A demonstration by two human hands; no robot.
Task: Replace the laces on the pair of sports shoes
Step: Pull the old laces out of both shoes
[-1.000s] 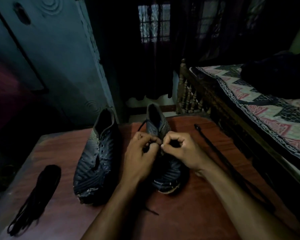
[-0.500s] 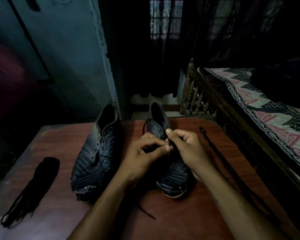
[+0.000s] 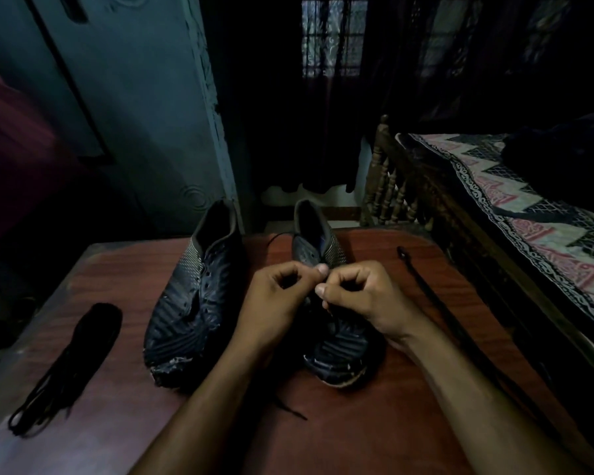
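While both my hands hover over the right-hand dark sports shoe with ribbed upper (image 3: 336, 341), my left hand (image 3: 275, 303) and my right hand (image 3: 360, 296) have their fingers curled in, thumb tips meeting just above the shoe's eyelet rows. They appear to pinch a thin black lace (image 3: 290, 409) there, though in this dim light I cannot make out the strand between my fingertips; a loose end of it trails out on the reddish-brown wooden table (image 3: 374, 440) near the shoe's toe, and another loop shows beside the shoe's collar. That shoe stands upright, toe toward me, its worn front edge showing a pale rim.

Just to its left, apart from my hands, stands the other dark sports shoe with a scuffed, torn toe (image 3: 192, 299), its eyelets unlaced. Farther left on the table lies a bundle of black laces (image 3: 69, 365), well apart from both shoes. To the right, a long black lace stretched out straight (image 3: 436, 303) runs along the table's edge.

No brand mark or writing is readable on either shoe; the picture is too dark.

Beyond the table stand a blue-grey door (image 3: 134, 114) and a wooden bed with a patterned cover (image 3: 528, 214).
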